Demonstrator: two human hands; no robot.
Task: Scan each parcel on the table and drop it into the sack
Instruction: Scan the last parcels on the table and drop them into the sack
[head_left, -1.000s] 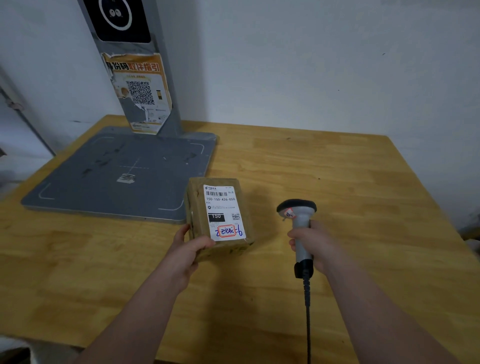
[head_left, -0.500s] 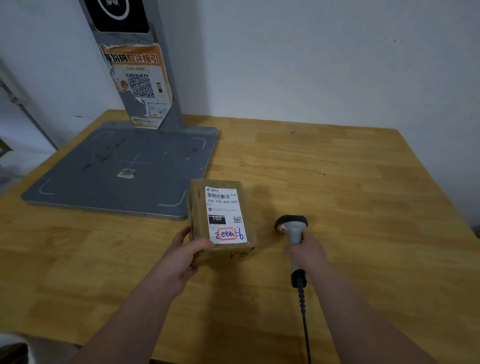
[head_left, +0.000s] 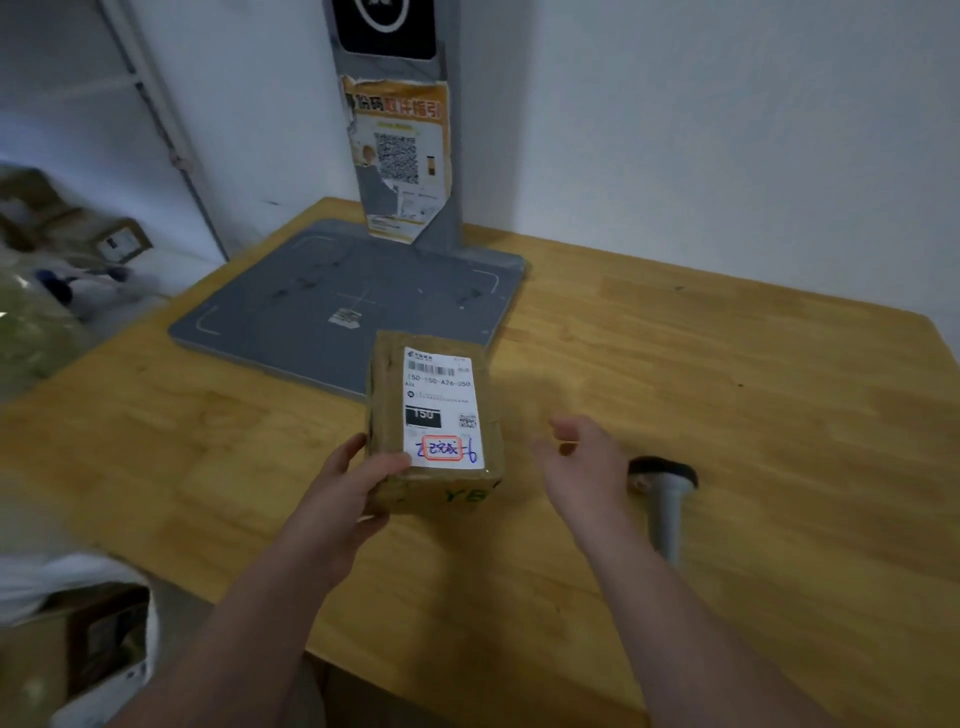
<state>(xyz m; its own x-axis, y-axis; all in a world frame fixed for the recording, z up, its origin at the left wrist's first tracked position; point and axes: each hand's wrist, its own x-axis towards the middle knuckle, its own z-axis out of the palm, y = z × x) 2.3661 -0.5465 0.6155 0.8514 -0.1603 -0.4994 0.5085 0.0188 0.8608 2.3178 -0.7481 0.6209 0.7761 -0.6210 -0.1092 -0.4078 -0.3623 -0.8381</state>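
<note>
A brown cardboard parcel (head_left: 434, 421) with a white shipping label sits slightly raised above the wooden table (head_left: 727, 415). My left hand (head_left: 353, 488) grips its near left corner, thumb on top. My right hand (head_left: 582, 467) hovers empty with relaxed fingers just right of the parcel. The grey handheld scanner (head_left: 665, 499) lies on the table to the right of that hand, its black head pointing away. A white sack (head_left: 78, 623) holding brown boxes stands open at the lower left beside the table.
A grey scanning platform (head_left: 311, 301) with an upright post and a QR poster (head_left: 400, 156) stands at the table's back. More parcels and bags (head_left: 62, 260) are piled at the left by the wall.
My right hand has let go of the scanner, which now lies on the table. The view has swung left, bringing the sack into sight. My left hand still holds the parcel.
</note>
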